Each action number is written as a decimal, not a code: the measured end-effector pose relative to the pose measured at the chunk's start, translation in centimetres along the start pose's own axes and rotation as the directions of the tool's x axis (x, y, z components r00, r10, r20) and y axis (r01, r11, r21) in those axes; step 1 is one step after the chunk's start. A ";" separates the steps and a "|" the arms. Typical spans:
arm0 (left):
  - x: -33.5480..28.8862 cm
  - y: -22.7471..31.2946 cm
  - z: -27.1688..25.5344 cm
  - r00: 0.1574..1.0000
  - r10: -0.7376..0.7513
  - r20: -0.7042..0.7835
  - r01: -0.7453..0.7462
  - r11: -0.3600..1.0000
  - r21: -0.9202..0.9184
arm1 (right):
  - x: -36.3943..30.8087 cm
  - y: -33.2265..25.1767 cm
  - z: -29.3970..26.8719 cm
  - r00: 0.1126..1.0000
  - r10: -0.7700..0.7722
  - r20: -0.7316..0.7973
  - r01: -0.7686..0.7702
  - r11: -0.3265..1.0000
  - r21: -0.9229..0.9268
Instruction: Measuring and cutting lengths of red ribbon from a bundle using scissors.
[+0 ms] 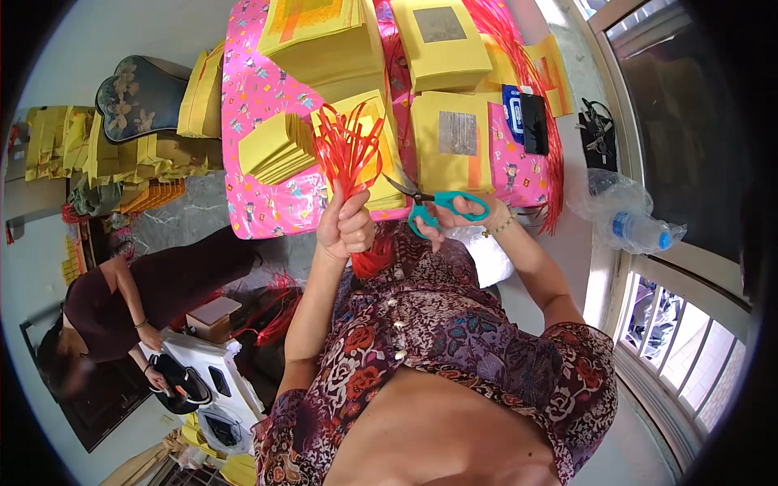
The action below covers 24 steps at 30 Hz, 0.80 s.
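My left hand (347,223) is closed in a fist round a bundle of red ribbon strips (348,158). Their looped or loose upper ends fan out above the fist, and more of the bundle hangs below it. In my right hand (458,215) is a pair of scissors (446,201) with teal handles, my fingers through the grips. The dark blades are parted and point up and left, close to the ribbon's right side but apart from it. Behind both hands, stacks of yellow paper (452,174) lie on the table.
A pink patterned cloth (271,206) covers the table. Taller yellow stacks (324,40) stand farther back. At right are a phone (533,124), a blue packet (513,109), long red strips and a plastic bottle (636,231). A person (121,300) bends over a white surface at left.
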<state>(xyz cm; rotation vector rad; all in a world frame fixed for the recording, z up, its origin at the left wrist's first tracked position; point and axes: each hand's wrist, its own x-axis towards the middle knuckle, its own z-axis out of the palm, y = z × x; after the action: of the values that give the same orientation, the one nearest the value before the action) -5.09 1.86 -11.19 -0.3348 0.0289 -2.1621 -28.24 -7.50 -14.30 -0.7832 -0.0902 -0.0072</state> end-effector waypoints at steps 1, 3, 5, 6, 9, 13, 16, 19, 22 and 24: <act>0.0 0.0 -0.1 1.000 -0.006 0.007 0.006 1.000 -0.002 | 0.3 0.1 0.0 1.000 -0.020 0.009 0.020 1.000 0.012; 0.1 0.0 -0.2 1.000 -0.012 0.014 0.012 1.000 -0.004 | 0.6 -0.4 0.1 0.999 -0.035 -0.013 0.035 0.999 0.012; 0.1 -0.1 -0.2 0.998 -0.056 -0.001 0.056 0.998 0.010 | 1.0 -1.2 0.4 0.998 -0.050 -0.036 0.050 0.999 0.012; 0.1 -0.1 -0.3 0.998 -0.057 -0.002 0.057 0.998 0.010 | 1.1 -1.6 0.6 0.997 -0.068 -0.023 0.068 0.998 -0.002; 0.1 -0.3 -0.4 0.997 -0.077 -0.022 0.077 0.997 0.012 | 1.2 -2.2 0.5 0.995 -0.095 -0.014 0.095 0.995 -0.021; 0.1 -0.5 -0.4 0.991 -0.118 -0.063 0.120 0.993 0.023 | 1.3 -2.4 0.3 0.993 -0.110 -0.035 0.110 0.994 0.013; 0.0 -0.7 -0.6 0.989 -0.130 -0.076 0.131 0.991 0.019 | 1.3 -2.1 0.0 0.995 -0.090 -0.040 0.090 0.996 -0.003; 0.2 -0.9 -0.8 0.988 -0.135 -0.076 0.136 0.991 0.011 | 1.3 -2.3 0.2 0.990 -0.130 -0.061 0.133 0.990 0.045; 0.2 -1.0 -1.0 0.987 -0.140 -0.080 0.140 0.990 -0.003 | 1.2 -2.4 -0.1 0.978 -0.180 -0.102 0.188 0.980 0.067; 0.2 -1.0 -1.1 0.987 -0.141 -0.081 0.140 0.990 -0.013 | 1.2 -2.6 0.1 0.974 -0.193 -0.118 0.199 0.979 0.039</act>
<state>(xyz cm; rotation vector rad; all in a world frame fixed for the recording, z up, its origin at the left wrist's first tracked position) -6.29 2.18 -12.06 -0.2592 0.0607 -2.3150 -27.17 -9.17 -12.30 -0.7190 -0.0591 -0.2357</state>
